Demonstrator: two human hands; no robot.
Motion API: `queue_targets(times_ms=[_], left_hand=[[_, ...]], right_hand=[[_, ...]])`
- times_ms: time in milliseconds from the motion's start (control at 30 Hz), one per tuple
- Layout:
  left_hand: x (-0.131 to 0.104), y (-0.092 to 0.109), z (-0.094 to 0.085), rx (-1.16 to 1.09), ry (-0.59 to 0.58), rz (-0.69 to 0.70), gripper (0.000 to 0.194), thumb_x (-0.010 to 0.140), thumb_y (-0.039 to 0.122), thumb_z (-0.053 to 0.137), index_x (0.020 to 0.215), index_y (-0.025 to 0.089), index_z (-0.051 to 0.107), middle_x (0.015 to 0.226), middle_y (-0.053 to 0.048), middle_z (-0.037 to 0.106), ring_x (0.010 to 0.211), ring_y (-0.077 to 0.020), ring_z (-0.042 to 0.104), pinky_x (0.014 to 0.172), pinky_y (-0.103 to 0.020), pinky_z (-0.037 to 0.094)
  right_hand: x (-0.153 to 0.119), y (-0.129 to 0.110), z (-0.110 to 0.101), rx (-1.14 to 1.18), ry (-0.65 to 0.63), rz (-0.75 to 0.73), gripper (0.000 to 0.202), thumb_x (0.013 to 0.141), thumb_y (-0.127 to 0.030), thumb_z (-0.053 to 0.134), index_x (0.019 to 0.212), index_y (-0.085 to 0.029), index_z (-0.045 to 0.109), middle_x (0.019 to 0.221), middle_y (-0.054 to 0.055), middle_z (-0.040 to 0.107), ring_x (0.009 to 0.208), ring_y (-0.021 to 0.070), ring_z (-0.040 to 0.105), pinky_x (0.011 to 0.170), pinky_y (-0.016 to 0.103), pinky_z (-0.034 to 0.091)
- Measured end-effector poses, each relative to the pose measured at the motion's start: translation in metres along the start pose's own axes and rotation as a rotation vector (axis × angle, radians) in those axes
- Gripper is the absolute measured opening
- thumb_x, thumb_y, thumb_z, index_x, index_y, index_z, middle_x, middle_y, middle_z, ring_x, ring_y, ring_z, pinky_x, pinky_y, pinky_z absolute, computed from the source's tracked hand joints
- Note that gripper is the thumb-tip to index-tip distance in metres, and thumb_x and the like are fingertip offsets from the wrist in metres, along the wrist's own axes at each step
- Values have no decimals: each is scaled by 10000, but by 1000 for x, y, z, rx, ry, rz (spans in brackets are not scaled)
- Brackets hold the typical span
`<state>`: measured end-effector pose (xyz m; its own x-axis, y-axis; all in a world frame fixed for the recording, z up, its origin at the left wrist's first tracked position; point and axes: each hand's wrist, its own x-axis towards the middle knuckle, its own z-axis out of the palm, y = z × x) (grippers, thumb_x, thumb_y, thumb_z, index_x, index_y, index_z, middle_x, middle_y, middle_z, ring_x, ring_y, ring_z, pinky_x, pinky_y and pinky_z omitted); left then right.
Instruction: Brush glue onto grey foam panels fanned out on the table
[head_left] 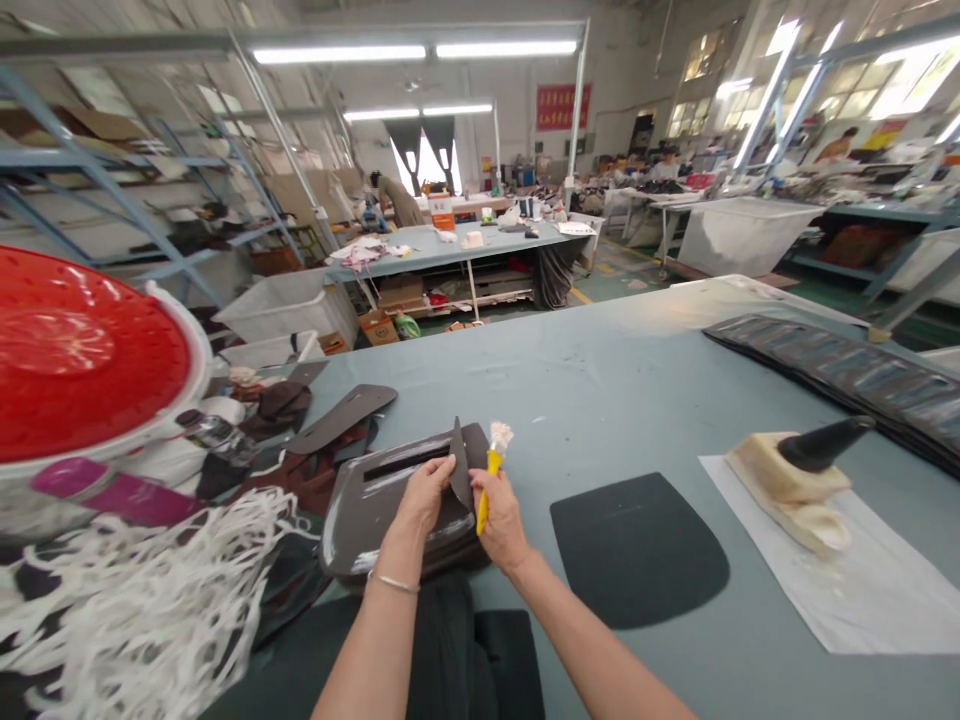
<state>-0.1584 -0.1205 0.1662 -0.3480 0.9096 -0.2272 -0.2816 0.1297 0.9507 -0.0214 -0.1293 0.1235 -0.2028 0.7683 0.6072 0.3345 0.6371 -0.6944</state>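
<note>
My left hand (429,492) pinches the edge of a thin dark flap (459,465) that stands up over a stack of dark brown pieces (360,505). White smears and a long slot show on the top piece of the stack. In my right hand (501,515) is a yellow-handled brush (493,470), its pale bristles pointing up; the fingertips of this hand are beside the flap. A dark rounded panel (639,550) lies flat to the right of my hands.
A pale block-like container with a black cone (821,445) rests on a white sheet (892,590) at right. Dark layered strips (847,365) lie behind it. White strips (150,600), a purple bottle (120,492) and a red basket (90,350) crowd the left. A person (399,200) bends at a far table.
</note>
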Motion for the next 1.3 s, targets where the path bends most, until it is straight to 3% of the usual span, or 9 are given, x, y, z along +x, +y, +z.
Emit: queue_targets(times_ms=[133,267,367,467,633,800,900,1100,1300], left_hand=[[-40,42,12,-53,95,88,411,585,431,753,857,162,600,644,40,637,579,-97,588,579,-212,470],[-100,99,47,-78,228,245,324,617,332,738,856,168,593,675,51,652,676,-118,625,658,-246,529],[-140,121,84,-59,238,326,273,723,324,653,942,164,622,806,29,691,794,-146,637,744,-330,552],[-167,117,119,-114,164,375,306,789,346,584,1049,193,636,1026,18,689,1013,-209,607,831,-397,547],[-173,65,154,-226,142,201,348,757,393,613,1073,252,651,1057,20,690,1105,-256,580,846,-407,566],[-155,-31,157,-283,183,-32,370,700,394,665,1032,230,657,991,-3,707,989,-223,634,819,-349,555],[-146,-92,155,-283,207,-145,382,641,379,720,965,190,653,927,-13,705,867,-177,650,778,-298,541],[-135,-179,154,-112,237,-232,409,580,462,763,815,186,573,751,30,646,703,-130,602,665,-245,479],[-126,-216,151,326,270,-153,512,554,613,711,767,176,548,674,34,565,652,-128,535,615,-238,401]], right_hand=[[-4,15,-5,-128,-246,-4,294,751,-35,486,984,-201,554,905,66,568,904,207,489,759,309,413],[6,19,-18,58,-305,87,158,804,-178,566,954,-219,540,896,43,561,890,191,495,783,315,421],[20,22,-42,509,-229,352,199,840,-400,566,934,-241,493,841,-3,547,789,147,527,741,295,454],[28,30,-88,905,-31,592,305,849,-537,497,928,-251,429,810,-19,535,723,131,544,635,265,470],[6,65,-189,981,150,656,381,791,-579,561,889,-247,402,877,-2,560,763,143,562,646,270,479],[-38,131,-270,577,336,636,377,716,-448,669,889,-229,415,790,-25,511,696,127,514,665,259,444],[-62,170,-305,257,335,623,347,708,-425,668,842,-204,437,762,-31,483,674,115,475,661,241,410],[-99,218,-334,-245,84,523,199,806,-382,540,821,-198,465,727,-22,494,627,128,464,630,249,379],[-109,249,-325,-526,-54,516,122,850,-308,462,843,-193,502,733,15,550,640,152,524,607,247,365]])
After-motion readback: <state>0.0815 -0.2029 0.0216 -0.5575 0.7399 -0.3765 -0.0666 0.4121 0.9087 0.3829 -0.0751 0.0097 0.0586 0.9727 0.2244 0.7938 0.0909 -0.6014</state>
